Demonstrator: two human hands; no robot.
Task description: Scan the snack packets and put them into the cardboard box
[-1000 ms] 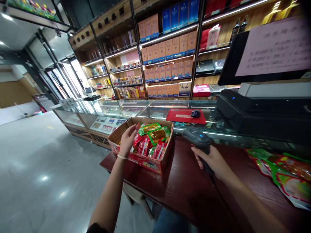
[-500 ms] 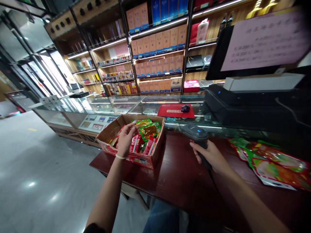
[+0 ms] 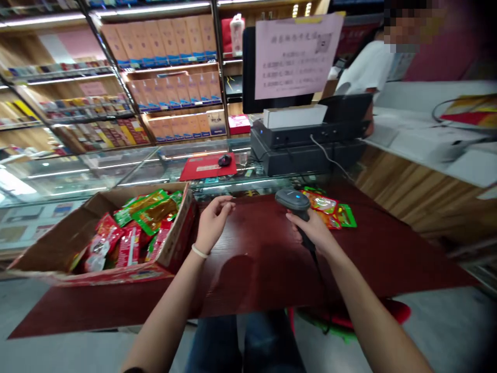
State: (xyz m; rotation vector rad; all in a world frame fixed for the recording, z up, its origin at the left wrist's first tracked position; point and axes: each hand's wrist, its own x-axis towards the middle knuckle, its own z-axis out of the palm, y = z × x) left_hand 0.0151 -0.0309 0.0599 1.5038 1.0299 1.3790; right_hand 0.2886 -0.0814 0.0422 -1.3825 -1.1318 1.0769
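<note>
My right hand (image 3: 310, 230) is closed round the handle of a dark grey barcode scanner (image 3: 293, 199) with a small blue light. Its cable hangs down past the desk edge. My left hand (image 3: 215, 220), a pale band on its wrist, hovers over the desk just right of the cardboard box (image 3: 184, 223). The fingers are loosely bent and apart from the thumb, and I see nothing in them. Inside the box lie several red snack packets (image 3: 129, 246) and green ones (image 3: 155, 215). Behind the scanner, more snack packets (image 3: 324, 207) rest in a pile on the desk.
A dark red wooden desk (image 3: 264, 274) spans the front. Beyond it stand a glass counter with a red mat (image 3: 202, 166) and mouse (image 3: 224, 160), and a monitor bearing a pink paper (image 3: 295, 57). A person in a white top (image 3: 365, 67) is at the back right.
My left hand has come out of the box and sits to its right. The view has turned right, bringing the person into sight. The scanner stays in my right hand.
</note>
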